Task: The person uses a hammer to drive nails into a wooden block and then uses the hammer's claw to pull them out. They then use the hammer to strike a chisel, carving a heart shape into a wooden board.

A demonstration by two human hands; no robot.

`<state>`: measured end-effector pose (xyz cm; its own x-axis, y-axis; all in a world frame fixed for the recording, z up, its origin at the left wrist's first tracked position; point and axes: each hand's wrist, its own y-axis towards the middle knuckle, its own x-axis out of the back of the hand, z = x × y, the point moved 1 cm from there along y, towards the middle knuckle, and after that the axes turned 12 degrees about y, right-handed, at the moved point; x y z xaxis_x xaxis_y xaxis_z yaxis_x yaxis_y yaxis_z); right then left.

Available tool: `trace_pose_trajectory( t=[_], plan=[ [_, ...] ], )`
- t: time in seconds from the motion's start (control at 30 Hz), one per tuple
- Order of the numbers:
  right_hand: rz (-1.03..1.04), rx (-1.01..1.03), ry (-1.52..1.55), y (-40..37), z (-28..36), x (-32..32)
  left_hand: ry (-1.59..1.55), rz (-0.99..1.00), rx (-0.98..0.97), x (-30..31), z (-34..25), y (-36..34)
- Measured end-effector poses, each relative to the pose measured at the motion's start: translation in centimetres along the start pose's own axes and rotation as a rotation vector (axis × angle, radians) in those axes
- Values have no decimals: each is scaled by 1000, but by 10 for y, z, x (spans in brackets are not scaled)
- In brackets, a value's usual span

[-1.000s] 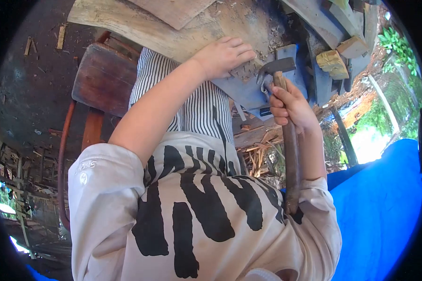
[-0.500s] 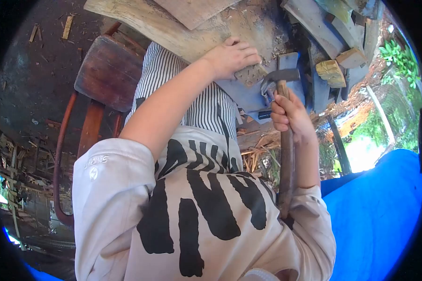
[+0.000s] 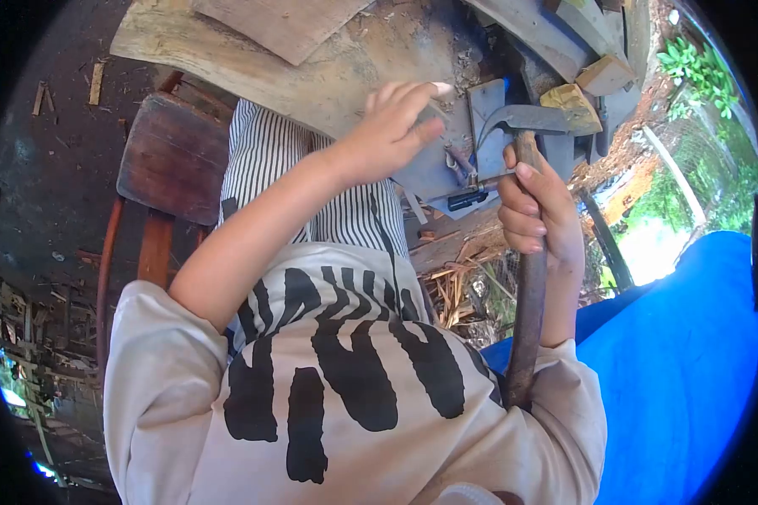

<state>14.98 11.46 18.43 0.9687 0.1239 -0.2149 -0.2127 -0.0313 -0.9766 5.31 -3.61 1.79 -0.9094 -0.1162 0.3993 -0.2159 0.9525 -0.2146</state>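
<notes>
My right hand (image 3: 532,202) is wrapped round the upper wooden handle of a claw hammer (image 3: 528,286). Its metal head points up, and the handle runs down along my forearm. My left hand (image 3: 396,130) is raised over the front edge of a wooden work surface (image 3: 312,93), thumb and fingers apart. I make out nothing held in it, though the palm side is partly hidden. Between my hands, a small metal tool (image 3: 459,164) and a black-ended object (image 3: 467,199) lie on a grey board (image 3: 434,172).
A flat plank (image 3: 282,25) lies across the work surface. Wood offcuts, including a yellowish block (image 3: 573,108) and a brown block (image 3: 605,76), are piled at the right. A wooden chair (image 3: 173,156) stands left. Blue cloth (image 3: 674,370) hangs at the right.
My left hand has lifted and spread from the small block with nails, which I no longer see. The hammer has shifted slightly right, and the view has moved.
</notes>
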Motion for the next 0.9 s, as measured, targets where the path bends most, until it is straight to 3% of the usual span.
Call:
trace_pose_trajectory(
  t=[0.07, 0.23, 0.3, 0.4, 0.47, 0.53, 0.6, 0.67, 0.7, 0.77, 0.8, 0.87, 0.9],
  plan=[
    [6, -32, 10, 8, -6, 3, -910, 75, 289, -4, -5, 6],
    [34, -119, 40, 22, -21, 11, -983, 157, 366, -11, -2, 20],
    [30, -111, 64, 25, -24, 14, -985, 190, 379, -11, -3, 22],
    [14, -53, 96, 33, -22, 23, -951, 218, 553, 0, -7, 26],
    [-6, -4, 106, 40, -17, 36, -704, -22, 477, 26, -8, 33],
    [-61, 108, 227, 48, -13, 66, -196, -194, 468, 74, -1, 43],
    [-46, 105, 278, 49, -13, 86, -29, -637, 269, 106, 21, 59],
    [-86, 14, 480, 51, -18, 99, -123, -704, 378, 114, 72, 74],
    [-89, 15, 485, 54, -22, 104, -125, -698, 377, 117, 65, 74],
    [-58, -54, 636, 64, -33, 108, 469, -622, 249, 122, 41, 71],
    [-59, -53, 641, 68, -36, 109, 469, -617, 245, 118, 56, 73],
    [-60, -94, 731, 74, -43, 111, -21, -612, 405, 109, 101, 77],
    [-63, -108, 730, 76, -46, 112, -20, -604, 404, 111, 91, 73]
  ],
)
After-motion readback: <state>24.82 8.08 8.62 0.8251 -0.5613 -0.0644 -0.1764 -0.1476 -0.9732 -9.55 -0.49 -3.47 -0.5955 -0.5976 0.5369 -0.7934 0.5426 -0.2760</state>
